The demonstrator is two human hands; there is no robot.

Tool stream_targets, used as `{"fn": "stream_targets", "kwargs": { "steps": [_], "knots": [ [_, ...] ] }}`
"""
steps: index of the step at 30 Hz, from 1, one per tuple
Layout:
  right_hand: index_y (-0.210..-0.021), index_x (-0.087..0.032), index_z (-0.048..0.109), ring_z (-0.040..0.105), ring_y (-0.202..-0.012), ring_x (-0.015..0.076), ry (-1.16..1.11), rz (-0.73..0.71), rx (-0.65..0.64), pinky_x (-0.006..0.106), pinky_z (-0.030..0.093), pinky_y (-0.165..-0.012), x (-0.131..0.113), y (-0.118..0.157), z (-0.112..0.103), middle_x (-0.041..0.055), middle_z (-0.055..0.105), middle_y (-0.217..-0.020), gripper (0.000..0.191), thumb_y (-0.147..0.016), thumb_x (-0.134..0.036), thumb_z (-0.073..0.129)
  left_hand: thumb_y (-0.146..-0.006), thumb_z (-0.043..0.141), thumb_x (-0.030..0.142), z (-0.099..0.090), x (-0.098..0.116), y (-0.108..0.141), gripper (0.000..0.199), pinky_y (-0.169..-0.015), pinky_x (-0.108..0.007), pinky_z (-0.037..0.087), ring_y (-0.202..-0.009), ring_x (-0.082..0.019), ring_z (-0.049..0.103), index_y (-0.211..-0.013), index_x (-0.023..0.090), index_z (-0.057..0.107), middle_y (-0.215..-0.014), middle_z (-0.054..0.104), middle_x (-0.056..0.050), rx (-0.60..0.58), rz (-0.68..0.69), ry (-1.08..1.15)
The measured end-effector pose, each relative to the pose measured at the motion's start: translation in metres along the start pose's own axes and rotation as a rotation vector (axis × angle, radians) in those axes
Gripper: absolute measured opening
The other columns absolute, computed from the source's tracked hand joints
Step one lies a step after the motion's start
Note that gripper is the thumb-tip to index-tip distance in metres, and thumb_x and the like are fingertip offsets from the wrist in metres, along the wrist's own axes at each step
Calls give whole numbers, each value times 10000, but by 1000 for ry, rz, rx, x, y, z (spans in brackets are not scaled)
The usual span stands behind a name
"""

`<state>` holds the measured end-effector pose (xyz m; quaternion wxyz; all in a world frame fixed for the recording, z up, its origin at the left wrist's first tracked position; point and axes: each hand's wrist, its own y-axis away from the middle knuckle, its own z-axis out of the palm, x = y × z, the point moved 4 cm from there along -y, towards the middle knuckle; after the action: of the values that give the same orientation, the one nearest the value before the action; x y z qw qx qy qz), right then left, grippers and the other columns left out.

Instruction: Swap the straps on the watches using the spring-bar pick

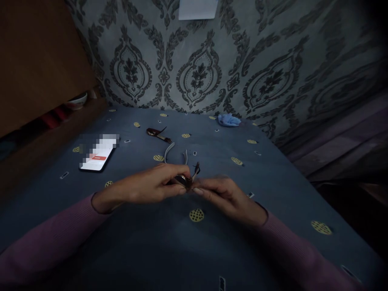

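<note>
My left hand (154,184) grips a wristwatch (182,179) by its round case, thumb below and fingers above. A thin strap end (197,169) stands up from its right side. My right hand (224,196) pinches at the right edge of that wristwatch, by the strap; motion slightly blurs its upper fingers. Just beyond the hands lie two curved grey arms (169,152), partly hidden; whether they are tool handles or a strap I cannot tell. A second wristwatch (152,132), with a dark reddish strap, rests farther back on the cloth.
A lit phone (98,155) lies on the left of the blue patterned tablecloth (145,250). Near the wall sits a crumpled blue cloth or bag (229,120). On the left, a wooden cabinet (42,60) has a low shelf with a bowl (76,101).
</note>
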<state>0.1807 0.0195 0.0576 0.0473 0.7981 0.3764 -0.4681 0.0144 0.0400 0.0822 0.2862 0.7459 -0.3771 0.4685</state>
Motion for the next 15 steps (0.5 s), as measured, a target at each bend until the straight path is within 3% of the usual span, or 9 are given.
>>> {"fn": "stream_targets", "kwargs": {
  "steps": [8,15],
  "knots": [
    [-1014,-136,740,634,-671,131,-24,36,-4,224,509,-628,0,1,1,35,700,-770,352,-1030,-370,479,-910,485,203,0,1,1,36,-551,-223,370,-636,-115,473,-879,197,503,-722,530,27,19,17,-67],
    [-964,-125,737,623,-663,129,-89,23,-18,237,504,-618,-3,-2,1,39,684,-767,358,-1029,-364,479,-896,491,196,0,3,0,41,-553,-237,355,-627,-111,464,-855,199,487,-740,524,24,1,57,5]
  ]
}}
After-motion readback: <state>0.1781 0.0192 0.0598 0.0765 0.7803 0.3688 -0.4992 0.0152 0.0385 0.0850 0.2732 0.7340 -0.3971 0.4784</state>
